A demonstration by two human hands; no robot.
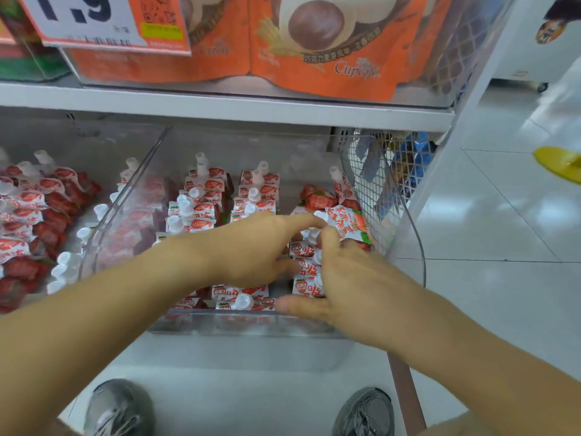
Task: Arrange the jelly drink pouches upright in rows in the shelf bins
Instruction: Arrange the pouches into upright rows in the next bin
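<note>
A clear plastic shelf bin (405, 234) holds red-and-white jelly drink pouches with white caps. Two upright rows (201, 199) stand at its left and middle. In the right row (303, 269) my left hand (251, 247) reaches in from the left, its forefinger stretched over the caps and its thumb against the pouches. My right hand (342, 278) lies over the right row's front pouches, fingers curled onto a cap, thumb along the bin's front edge. One tilted pouch (349, 221) leans just behind my fingers. Loose pouches (317, 198) lie at the back right.
A second clear bin (37, 215) at the left holds more strawberry pouches in a loose heap. Orange cupcake bags (314, 58) fill the shelf above, with a price tag (94, 20). A wire mesh panel (371, 171) closes the bin's right side. My shoes (364, 413) stand on white floor.
</note>
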